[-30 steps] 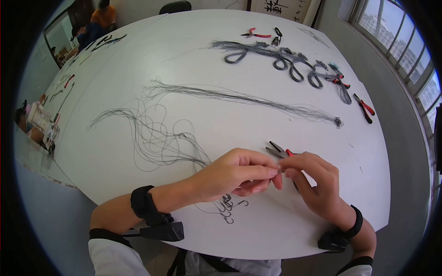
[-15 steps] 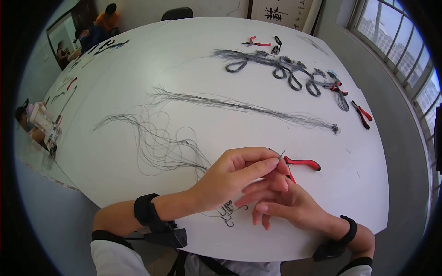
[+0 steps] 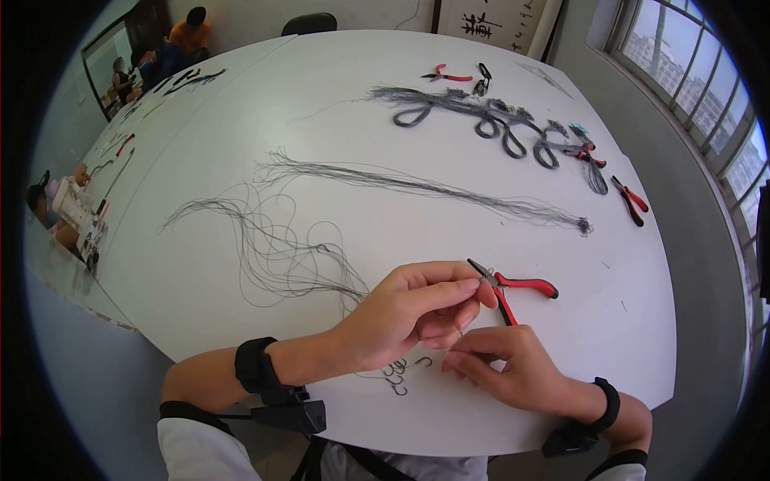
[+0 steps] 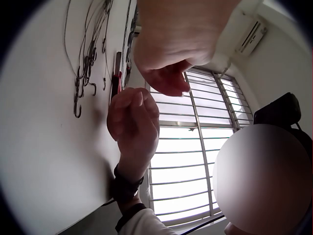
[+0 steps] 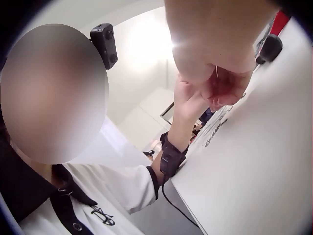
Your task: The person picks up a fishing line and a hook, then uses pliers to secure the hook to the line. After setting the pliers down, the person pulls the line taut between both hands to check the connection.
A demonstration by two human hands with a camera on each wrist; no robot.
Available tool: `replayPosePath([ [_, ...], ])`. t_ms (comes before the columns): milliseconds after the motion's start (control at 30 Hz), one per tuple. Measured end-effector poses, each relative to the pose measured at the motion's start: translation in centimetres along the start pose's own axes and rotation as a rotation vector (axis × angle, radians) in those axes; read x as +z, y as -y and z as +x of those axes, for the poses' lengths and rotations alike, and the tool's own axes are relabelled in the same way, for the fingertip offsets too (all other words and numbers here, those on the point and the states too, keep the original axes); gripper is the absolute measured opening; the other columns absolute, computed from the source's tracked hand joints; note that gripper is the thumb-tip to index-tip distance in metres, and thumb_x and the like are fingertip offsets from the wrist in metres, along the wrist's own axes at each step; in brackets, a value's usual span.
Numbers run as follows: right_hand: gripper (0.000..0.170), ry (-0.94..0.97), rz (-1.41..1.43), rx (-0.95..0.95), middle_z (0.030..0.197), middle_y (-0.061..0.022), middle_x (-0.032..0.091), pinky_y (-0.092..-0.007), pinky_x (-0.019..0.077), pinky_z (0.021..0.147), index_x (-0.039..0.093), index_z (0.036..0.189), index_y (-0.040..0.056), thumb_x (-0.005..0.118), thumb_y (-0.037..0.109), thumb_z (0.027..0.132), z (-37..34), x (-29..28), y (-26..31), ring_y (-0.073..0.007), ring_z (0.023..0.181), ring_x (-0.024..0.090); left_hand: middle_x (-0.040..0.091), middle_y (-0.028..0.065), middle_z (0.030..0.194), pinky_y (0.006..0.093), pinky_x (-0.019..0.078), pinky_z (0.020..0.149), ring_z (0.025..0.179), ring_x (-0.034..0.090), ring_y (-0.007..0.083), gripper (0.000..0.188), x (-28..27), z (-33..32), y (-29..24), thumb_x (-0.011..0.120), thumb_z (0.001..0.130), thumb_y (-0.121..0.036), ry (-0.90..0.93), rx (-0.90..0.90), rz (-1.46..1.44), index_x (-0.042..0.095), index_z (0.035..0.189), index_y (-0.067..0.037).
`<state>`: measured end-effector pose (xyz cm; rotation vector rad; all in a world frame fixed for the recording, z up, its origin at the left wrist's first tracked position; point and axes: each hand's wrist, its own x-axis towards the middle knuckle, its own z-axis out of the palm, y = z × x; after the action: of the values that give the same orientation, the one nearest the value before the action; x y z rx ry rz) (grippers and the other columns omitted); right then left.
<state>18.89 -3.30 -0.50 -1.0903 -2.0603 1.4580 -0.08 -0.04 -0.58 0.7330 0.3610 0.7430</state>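
Note:
My left hand (image 3: 417, 309) pinches a small fish hook (image 3: 488, 273) between thumb and forefinger, most of it hidden by the fingertips. Just below and to the right, my right hand (image 3: 513, 365) has thumb and forefinger together on a thin fishing line (image 3: 461, 333), of which only a short bit shows. Under the left wrist runs a loose bundle of hooked lines (image 3: 281, 276); its dark hooks (image 3: 397, 373) lie on the table by the right fingertips. Red-handled pliers (image 3: 529, 284) lie open behind the hands. In the left wrist view, the right hand (image 4: 134, 115) has its fingers curled.
Across the white table (image 3: 361, 128) stretches a straight bundle of lines (image 3: 417, 184). Farther back are coiled hook bundles (image 3: 485, 120) and more pliers (image 3: 631, 200). Other people (image 3: 188, 36) sit at the far left; a barred window (image 3: 690, 64) is on the right.
The right hand left the left fingertips, dropped down and toward me with fingers spread, then brought thumb and forefinger together. The left hand keeps its pinch, its fingertips slightly lower.

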Motion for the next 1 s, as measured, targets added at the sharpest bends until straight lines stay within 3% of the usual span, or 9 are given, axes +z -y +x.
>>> replayPosePath([
  [133, 0.017, -0.163, -0.101, -0.013, 0.074, -0.0059, 0.062, -0.0227, 0.0464, 0.053, 0.061, 0.101, -0.0014, 0.053, 0.0, 0.085, -0.2, -0.3, 0.7, -0.0092, 0.065, 0.059, 0.048, -0.0008, 0.067, 0.019, 0.0239, 0.046, 0.052, 0.03, 0.003, 0.021, 0.4, -0.3, -0.5, 0.042, 0.095, -0.012, -0.049, -0.024, 0.151, 0.057, 0.096, 0.003],
  [200, 0.019, -0.437, 0.038, -0.06, 0.077, -0.006, 0.062, -0.0219, 0.0455, 0.052, 0.058, 0.103, -0.0012, 0.054, -0.002, 0.084, -0.2, -0.5, 0.5, -0.0096, 0.064, 0.058, 0.045, -0.0022, 0.066, 0.0191, 0.0231, 0.046, 0.052, 0.03, 0.0028, 0.021, 0.5, -0.2, -0.4, 0.043, 0.094, -0.012, -0.081, -0.021, 0.205, 0.057, 0.095, 0.003],
  [233, 0.019, -0.437, 0.039, -0.058, 0.077, -0.006, 0.062, -0.0219, 0.0455, 0.052, 0.058, 0.103, -0.0012, 0.054, -0.002, 0.084, -0.2, -0.7, 0.4, -0.0096, 0.064, 0.058, 0.043, -0.0036, 0.065, 0.0191, 0.0223, 0.046, 0.053, 0.03, 0.0025, 0.02, 0.6, -0.2, -0.3, 0.044, 0.094, -0.012, -0.113, -0.017, 0.26, 0.058, 0.094, 0.003],
  [333, 0.017, -0.578, -0.083, -0.267, 0.082, -0.0068, 0.062, -0.0213, 0.0444, 0.051, 0.058, 0.099, -0.0005, 0.059, -0.002, 0.082, 0.0, -1.2, 0.4, -0.0108, 0.063, 0.055, 0.047, -0.0032, 0.067, 0.0192, 0.0233, 0.046, 0.053, 0.031, 0.0028, 0.02, 0.6, -0.3, -0.3, 0.046, 0.093, -0.012, -0.059, -0.047, 0.315, 0.059, 0.092, 0.003],
  [533, 0.007, -0.516, -0.281, -0.434, 0.08, -0.0071, 0.062, -0.0222, 0.0431, 0.049, 0.06, 0.087, -0.0008, 0.061, -0.003, 0.08, 0.2, -1.9, -0.1, -0.0132, 0.062, 0.055, 0.059, 0.0015, 0.08, 0.019, 0.0272, 0.047, 0.055, 0.033, 0.0035, 0.02, 0.8, -0.4, -0.1, 0.048, 0.092, -0.013, -0.056, -0.059, 0.474, 0.06, 0.092, 0.002],
  [667, 0.005, -0.489, -0.278, -0.441, 0.079, -0.007, 0.061, -0.0223, 0.0433, 0.05, 0.059, 0.085, -0.0016, 0.06, -0.003, 0.08, 0.1, -1.9, -0.4, -0.0128, 0.062, 0.054, 0.06, 0.0018, 0.081, 0.0183, 0.0295, 0.049, 0.057, 0.037, 0.0028, 0.019, 0.6, -0.4, 0.3, 0.048, 0.092, -0.012, -0.034, 0.027, 0.563, 0.06, 0.09, 0.002],
  [833, 0.003, -0.286, 0.375, -0.005, 0.074, -0.0066, 0.06, -0.0228, 0.0446, 0.055, 0.058, 0.084, -0.0028, 0.058, -0.003, 0.081, -0.3, -1.8, 0.1, -0.0116, 0.063, 0.054, 0.057, 0.0003, 0.075, 0.0178, 0.0327, 0.054, 0.063, 0.041, 0.0018, 0.016, 0.9, -0.7, 0.4, 0.049, 0.091, -0.009, -0.061, 0.174, 1.015, 0.061, 0.089, 0.0],
  [967, 0.003, -0.378, 0.257, -0.061, 0.072, -0.0066, 0.06, -0.0231, 0.045, 0.057, 0.058, 0.084, -0.0028, 0.059, -0.004, 0.081, -0.1, -1.7, 0.2, -0.0118, 0.063, 0.055, 0.053, -0.0008, 0.07, 0.018, 0.0326, 0.054, 0.063, 0.041, 0.0023, 0.018, 1.1, -0.6, 0.1, 0.048, 0.092, -0.01, -0.092, 0.074, 0.834, 0.061, 0.089, 0.001],
  [1000, 0.005, -0.434, 0.094, -0.168, 0.072, -0.0071, 0.06, -0.0236, 0.045, 0.057, 0.059, 0.083, -0.0025, 0.059, -0.005, 0.08, 0.0, -1.6, -0.2, -0.0131, 0.063, 0.055, 0.051, -0.0012, 0.068, 0.018, 0.0322, 0.053, 0.062, 0.041, 0.0025, 0.019, 1.1, -0.4, 0.0, 0.048, 0.092, -0.011, -0.076, 0.057, 0.706, 0.061, 0.089, 0.002],
])
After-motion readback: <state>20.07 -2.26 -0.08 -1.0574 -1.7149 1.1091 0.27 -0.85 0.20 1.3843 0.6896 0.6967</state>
